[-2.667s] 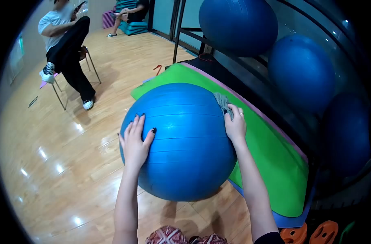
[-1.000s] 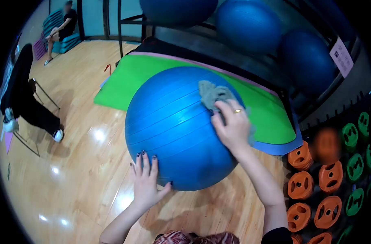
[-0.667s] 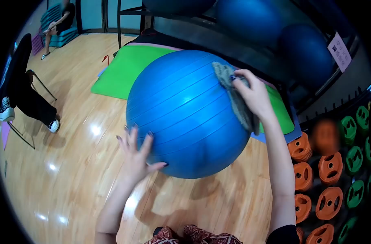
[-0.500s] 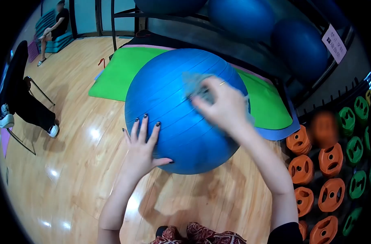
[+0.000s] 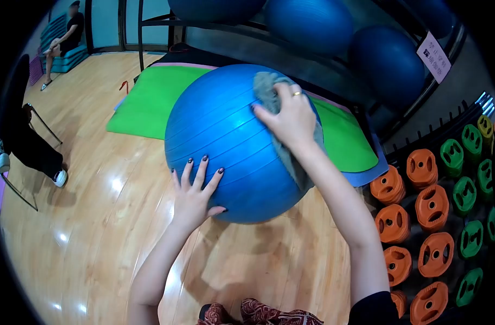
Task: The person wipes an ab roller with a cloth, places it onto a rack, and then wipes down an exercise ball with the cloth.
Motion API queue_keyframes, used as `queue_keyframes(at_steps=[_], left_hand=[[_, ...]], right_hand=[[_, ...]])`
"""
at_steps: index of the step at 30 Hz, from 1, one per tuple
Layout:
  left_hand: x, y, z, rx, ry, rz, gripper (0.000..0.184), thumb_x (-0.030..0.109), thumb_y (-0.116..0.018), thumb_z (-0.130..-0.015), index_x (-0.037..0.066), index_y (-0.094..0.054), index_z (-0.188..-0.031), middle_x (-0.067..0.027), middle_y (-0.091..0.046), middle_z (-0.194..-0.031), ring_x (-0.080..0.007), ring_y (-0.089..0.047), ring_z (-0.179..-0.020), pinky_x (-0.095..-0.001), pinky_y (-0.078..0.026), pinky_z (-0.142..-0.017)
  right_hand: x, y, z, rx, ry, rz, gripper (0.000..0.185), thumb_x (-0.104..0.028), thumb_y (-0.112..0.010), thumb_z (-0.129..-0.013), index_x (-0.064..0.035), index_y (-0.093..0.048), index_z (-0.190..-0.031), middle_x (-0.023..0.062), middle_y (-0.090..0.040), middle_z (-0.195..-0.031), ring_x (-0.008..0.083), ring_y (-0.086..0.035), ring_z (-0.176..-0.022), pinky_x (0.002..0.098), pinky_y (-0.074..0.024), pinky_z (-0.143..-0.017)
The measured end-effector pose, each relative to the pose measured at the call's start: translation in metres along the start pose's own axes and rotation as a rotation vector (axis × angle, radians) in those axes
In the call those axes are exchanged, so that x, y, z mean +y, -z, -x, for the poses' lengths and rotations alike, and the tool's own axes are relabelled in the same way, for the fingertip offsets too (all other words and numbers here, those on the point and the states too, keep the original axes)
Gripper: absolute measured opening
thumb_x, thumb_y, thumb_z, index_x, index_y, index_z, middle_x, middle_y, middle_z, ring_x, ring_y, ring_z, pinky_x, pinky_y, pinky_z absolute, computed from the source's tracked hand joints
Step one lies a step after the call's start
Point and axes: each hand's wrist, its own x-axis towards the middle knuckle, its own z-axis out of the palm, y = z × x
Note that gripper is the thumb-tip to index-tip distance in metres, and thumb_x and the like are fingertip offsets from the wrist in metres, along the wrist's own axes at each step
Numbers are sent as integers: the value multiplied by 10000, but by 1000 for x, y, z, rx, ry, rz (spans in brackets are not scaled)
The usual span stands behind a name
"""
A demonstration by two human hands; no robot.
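Observation:
A large blue exercise ball (image 5: 226, 124) with ridged lines fills the middle of the head view. My left hand (image 5: 195, 189) lies on its lower left side with fingers spread and nothing in them. At the upper right of the ball, my right hand (image 5: 291, 116) presses a grey-green cloth (image 5: 266, 86) against the surface. The cloth hangs from under the palm down the ball's right side. Part of it is hidden beneath my hand and forearm.
Behind the ball lies a green mat (image 5: 144, 103) on other mats. A rack (image 5: 204, 24) holds more blue balls (image 5: 310, 24). Orange weight plates (image 5: 432, 206) and green ones (image 5: 464, 195) stand at right. A seated person (image 5: 66, 38) is far left; another person's legs (image 5: 39, 151) are nearer.
My right hand and the cloth have shifted slightly right on the ball, and the cloth now spreads down its right side. My left hand stays on the ball. The camera view has turned slightly.

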Motion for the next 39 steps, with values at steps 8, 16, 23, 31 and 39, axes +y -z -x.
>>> queue_keyframes(at_steps=[8, 16, 23, 31, 39], left_hand=[[-16, -16, 29, -37, -27, 14, 775, 506, -718, -602, 234, -463, -1282, -139, -268, -1424, -403, -217, -1293, -662, -174, -975], [22, 26, -38, 128, -108, 27, 609, 473, -615, -720, 201, -499, -1252, -130, -343, -1389, -388, -268, -1268, -666, -101, -989], [22, 45, -77, 190, -119, -75, 547, 490, -602, -716, 274, -532, -1213, -5, -410, -1354, -277, -352, -1227, -658, -83, -1002], [25, 45, -74, 205, -130, -72, 539, 518, -613, -707, 297, -540, -1193, -4, -421, -1334, -270, -364, -1213, -666, -156, -982], [46, 36, -86, 201, -178, -67, 546, 505, -606, -717, 289, -522, -1212, -7, -413, -1343, -282, -348, -1215, -672, -152, -971]], right_hand=[[73, -21, -18, -18, -215, -103, 337, -340, -579, -768, -117, -589, -1020, 102, -594, -979, 301, -593, -887, 407, -482, -718], [21, -20, -17, 21, -280, -98, 334, -329, -600, -754, -145, -570, -1030, 113, -585, -963, 318, -600, -841, 417, -487, -682], [15, -21, -28, -82, 24, -159, 291, -306, -591, -767, -140, -579, -1006, 110, -596, -951, 309, -608, -840, 410, -498, -697], [2, -14, -21, -41, 52, -222, 273, -248, -615, -735, -107, -607, -968, 102, -595, -913, 302, -599, -834, 369, -484, -692], [47, -25, -38, -69, -156, -92, 304, -299, -572, -770, -134, -612, -1022, 104, -605, -985, 311, -608, -848, 404, -495, -709]])
